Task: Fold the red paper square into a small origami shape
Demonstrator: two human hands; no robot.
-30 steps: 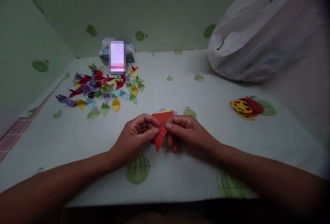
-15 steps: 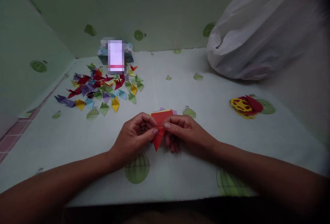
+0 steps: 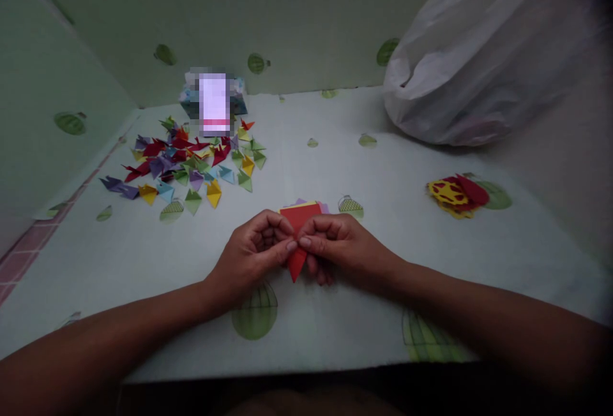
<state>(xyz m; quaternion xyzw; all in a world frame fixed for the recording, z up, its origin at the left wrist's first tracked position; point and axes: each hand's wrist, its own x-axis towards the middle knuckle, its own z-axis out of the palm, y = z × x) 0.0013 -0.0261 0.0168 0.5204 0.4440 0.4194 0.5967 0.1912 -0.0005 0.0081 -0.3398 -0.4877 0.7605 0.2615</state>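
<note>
Red paper [image 3: 297, 261] pinched at its upper part between both hands, point hanging down just above the worktop [image 3: 335, 314] | left hand [image 3: 249, 256] and right hand [image 3: 342, 247] each in a closed grip on it, thumbs meeting at the crease, likely pressing a fold | paper stack [image 3: 302, 208] just behind | folded pieces [image 3: 191, 164] heaped far left | bag [image 3: 483, 65] far right

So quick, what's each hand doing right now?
Left hand: closed, pinching the folded red paper triangle.
Right hand: closed, pinching the same red paper from the other side.
</note>
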